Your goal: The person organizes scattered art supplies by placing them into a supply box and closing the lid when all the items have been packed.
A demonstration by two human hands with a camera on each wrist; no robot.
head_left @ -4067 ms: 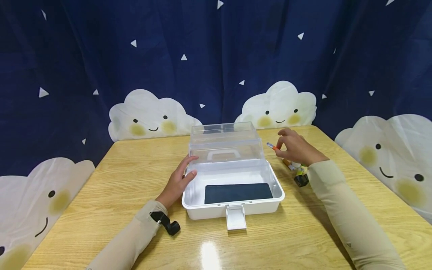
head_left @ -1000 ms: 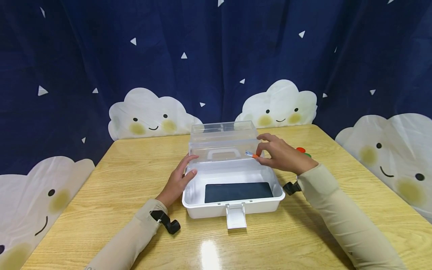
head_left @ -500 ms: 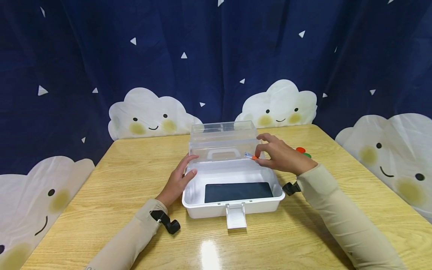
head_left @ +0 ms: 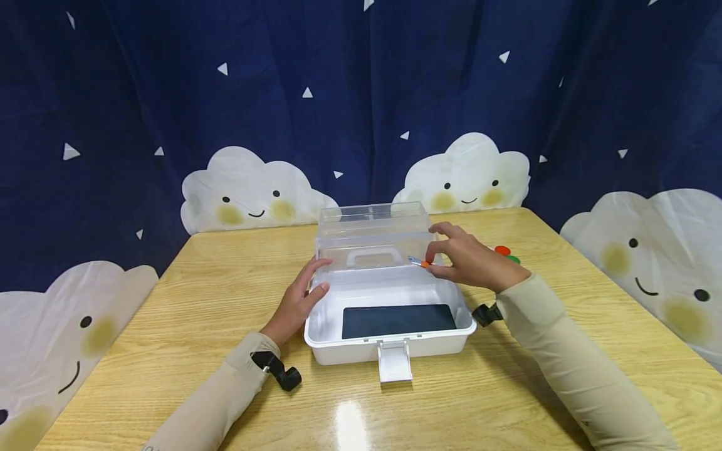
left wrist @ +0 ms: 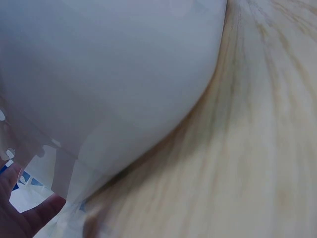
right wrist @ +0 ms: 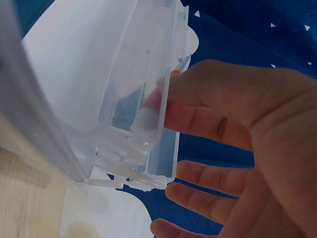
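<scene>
We found the box point(head_left: 338, 356) on the tabletop point(head_left: 237, 275), with its clear lid point(head_left: 369, 241) leaning back. Bare tabletop lay to its left and along its front edge, where the latch point(head_left: 394, 364) hung down. Inside, the dark slab point(head_left: 398, 321) lay toward the front wall; white floor showed behind and left of it. To the right, a red disc point(head_left: 502, 250) and a green disc point(head_left: 512, 259) lay near the right hand point(head_left: 474, 258).

That hand pinched the orange item point(head_left: 418, 261) between thumb and forefinger, other fingers loosely bent, above the box's rear right corner. The item's pale tip pointed left, in front of the lid's handle point(head_left: 373, 254). The left hand point(head_left: 294, 308) rested at the left rim, thumb and forefinger spread well apart.

Against the frame of about four seconds earlier, the right hand had moved in from the tabletop right of the box. The discs had come into view; the small things below its wrist had gone from sight. We saw no change in the left hand.

Most of the item was concealed by the fingers, and we could not establish whether the right hand touched the lid. The left wrist view cut off most of its hand.
</scene>
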